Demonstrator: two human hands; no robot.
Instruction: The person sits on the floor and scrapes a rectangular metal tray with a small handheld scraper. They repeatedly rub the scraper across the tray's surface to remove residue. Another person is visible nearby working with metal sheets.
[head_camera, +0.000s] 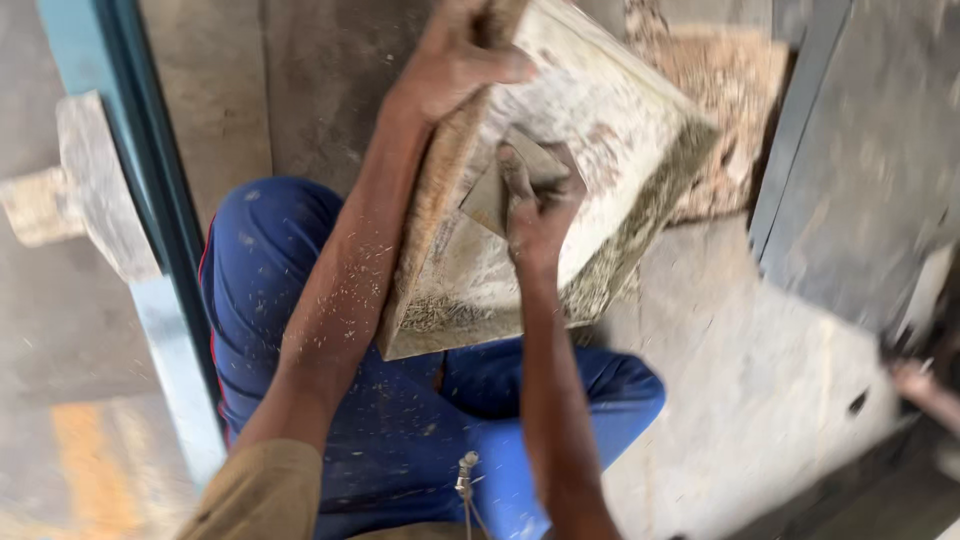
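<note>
A pale wooden block, roughly square and dusty, rests tilted on my lap above my blue trousers. My left hand grips its upper left edge and holds it steady. My right hand presses a small grey piece of sandpaper flat against the block's broad face. Sawdust clings to my left forearm and to the block's lower edges.
A blue-painted metal bar runs down the left, with a wooden piece beside it. A heap of sawdust lies on the concrete floor behind the block. Grey boards lean at the right. Another person's foot shows at the right edge.
</note>
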